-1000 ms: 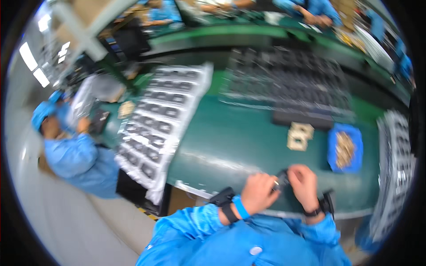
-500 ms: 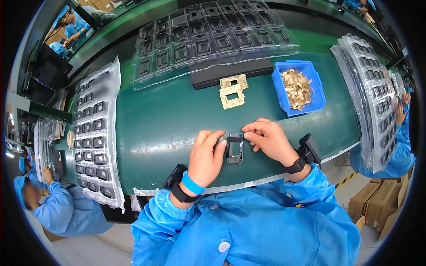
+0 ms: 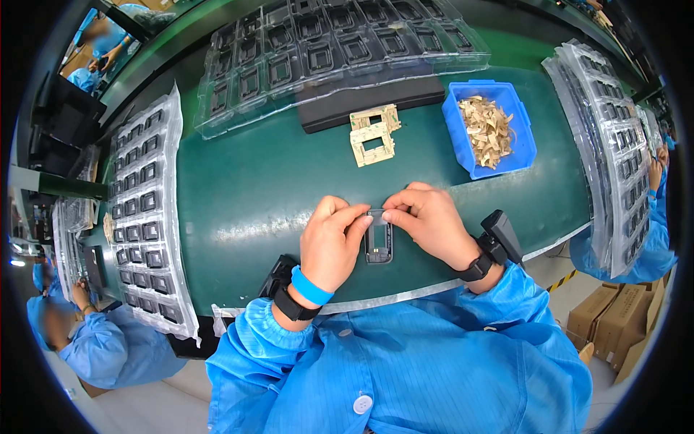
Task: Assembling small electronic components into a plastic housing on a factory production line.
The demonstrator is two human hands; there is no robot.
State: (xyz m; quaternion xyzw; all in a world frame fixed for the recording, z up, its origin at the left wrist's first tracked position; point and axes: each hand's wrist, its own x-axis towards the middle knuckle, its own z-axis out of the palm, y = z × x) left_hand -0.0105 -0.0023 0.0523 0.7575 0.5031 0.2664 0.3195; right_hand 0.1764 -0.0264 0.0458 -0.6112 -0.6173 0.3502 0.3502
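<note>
A small black plastic frame (image 3: 391, 244) with a rectangular opening lies upright on the green mat in front of me. My left hand (image 3: 331, 239) has thumb and index finger pinched at its upper left corner. Opposite, my right hand (image 3: 428, 223) is pinched at the upper right corner. The fingertips of both hands almost meet over the frame's far end. They hide whether they grip the frame or a small thin piece laid on it. Farther off on the mat are cream-coloured backing sheets (image 3: 361, 155) with square cut-outs.
A blue bin (image 3: 527, 154) full of tan peeled strips stands at the right. Behind the sheets, a clear tray (image 3: 318, 90) of black frames rests on a black box (image 3: 322, 121). More filled trays stand at the left (image 3: 173, 217) and right (image 3: 571, 87). Co-workers sit on both sides.
Both hands have closed in on the frame's far end; the left moved right, the right moved left. My view has shifted slightly. The frame still lies on the mat.
</note>
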